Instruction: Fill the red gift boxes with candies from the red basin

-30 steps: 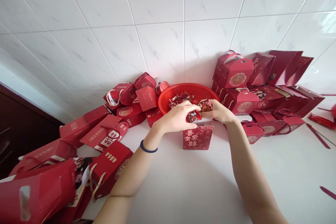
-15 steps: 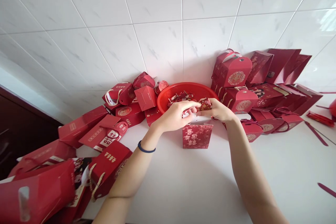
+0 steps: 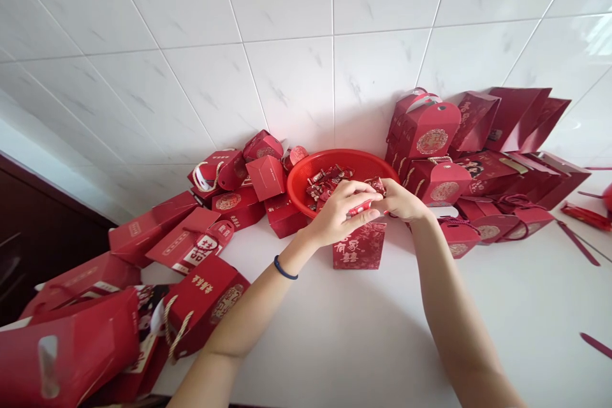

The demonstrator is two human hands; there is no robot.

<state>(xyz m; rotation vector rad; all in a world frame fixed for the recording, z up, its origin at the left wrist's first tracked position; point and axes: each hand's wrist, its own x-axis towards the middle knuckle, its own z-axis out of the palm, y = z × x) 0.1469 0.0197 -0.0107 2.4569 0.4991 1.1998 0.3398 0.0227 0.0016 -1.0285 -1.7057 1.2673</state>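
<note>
In the head view, a small red paper gift bag [image 3: 358, 254] with white lettering stands upright on the white tabletop. Over its mouth, my left hand [image 3: 345, 211] is closed around a red-wrapped candy [image 3: 359, 208] with pale spots. Close against it, my right hand [image 3: 402, 201] has its fingers bent at the bag's top right, with a red-and-gold wrapped candy [image 3: 376, 185] beside its thumb and fingers. The top of the bag is partly covered by my hands. Just behind is a red plastic basin [image 3: 306, 169] with a pile of wrapped candies [image 3: 327, 180] in it.
Red gift boxes [image 3: 205, 293] with rope handles lie in a row along the left. More red boxes [image 3: 433, 131] and paper bags [image 3: 516, 118] are stacked at the right against the tiled wall [image 3: 287, 89]. Dark red strips [image 3: 578, 243] lie at the far right.
My left hand has moved right, over the bag's mouth and closer to my right hand. A red spotted candy now shows in its fingers. My right hand has barely moved.
</note>
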